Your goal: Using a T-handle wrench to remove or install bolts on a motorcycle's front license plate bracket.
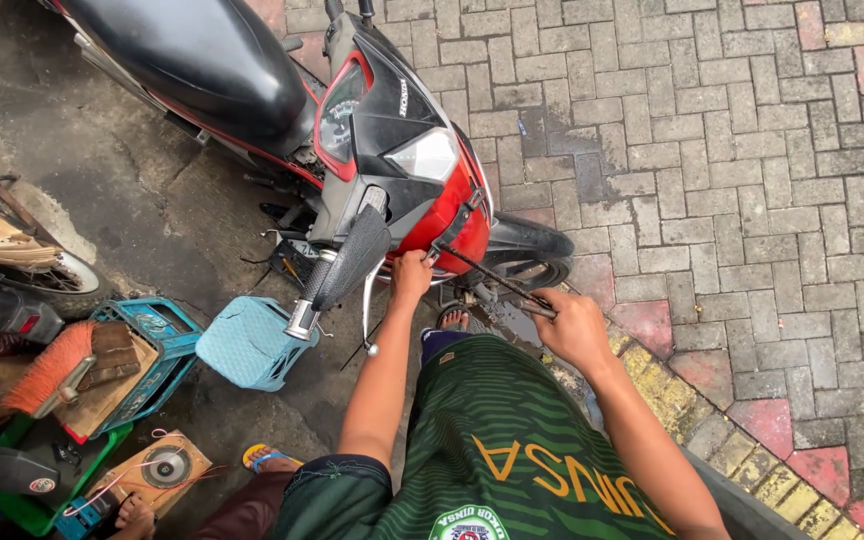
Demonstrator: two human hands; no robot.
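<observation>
Hands on motorcycle | your left hand grips its red front panel | your right hand clasps a long dark rod beside its front wheel

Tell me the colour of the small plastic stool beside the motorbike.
Light blue stool, clearest in the head view.

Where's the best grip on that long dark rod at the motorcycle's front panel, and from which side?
Probably the near, lower end of the rod, where the right hand is closed on it. It slants up-left to the red front panel, its far end by the left hand. Come from the paved right side; the wheel and bodywork crowd the other.
</observation>
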